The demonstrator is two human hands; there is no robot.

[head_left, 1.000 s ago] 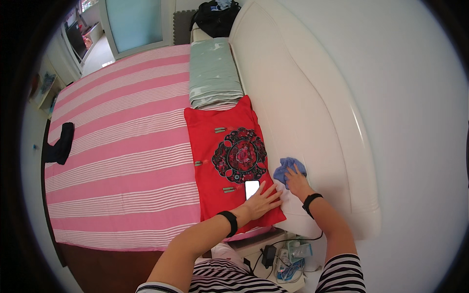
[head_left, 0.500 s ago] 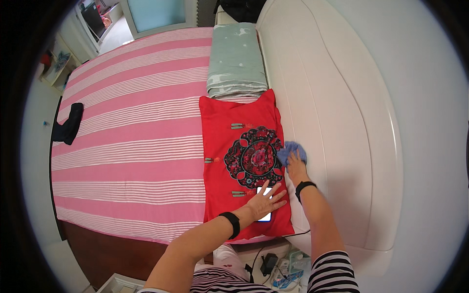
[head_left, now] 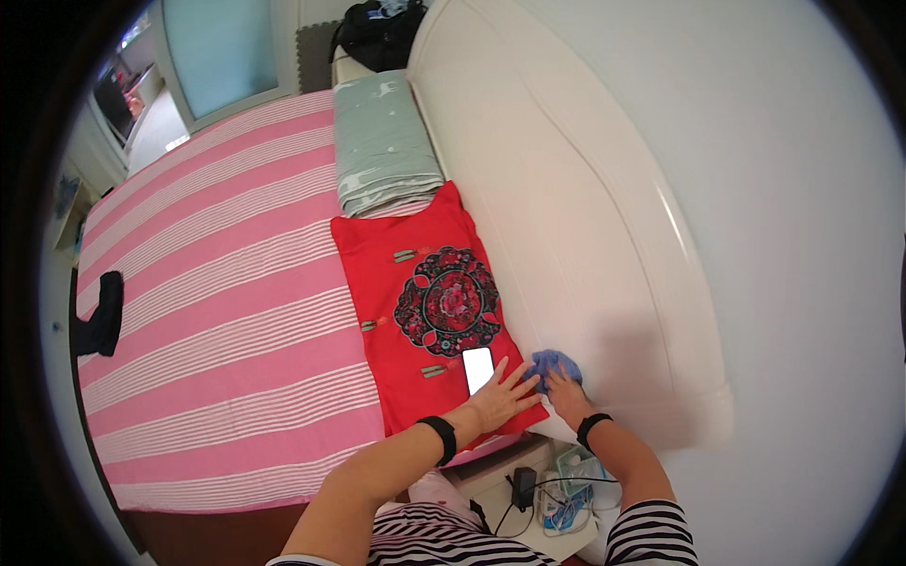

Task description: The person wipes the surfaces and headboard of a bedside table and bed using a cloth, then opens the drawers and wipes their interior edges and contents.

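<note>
My right hand (head_left: 568, 394) presses a crumpled blue cloth (head_left: 551, 366) against the lower part of the cream headboard (head_left: 576, 236), its fingers closed over the cloth. Beside it, my left hand (head_left: 502, 400) lies with fingers spread on the red pillow (head_left: 377, 283), touching its surface near the corner by the headboard. A phone with a bright white screen (head_left: 478, 366) rests on the pillow, its lower end partly covered by my left hand. The pillow carries a dark round floral pattern (head_left: 451, 302) and small green motifs.
Pink and white striped bedding (head_left: 226, 330) spreads to the left, with a dark folded item (head_left: 106, 311) at its far left edge. A folded pale green quilt (head_left: 382, 141) lies beyond the pillow. Near me, a bedside table (head_left: 557, 540) holds a black adapter (head_left: 524, 486) and cables.
My right hand has slid the blue cloth nearer to me along the headboard. My left hand has shifted off the phone's middle toward the pillow's corner. The view has turned.
</note>
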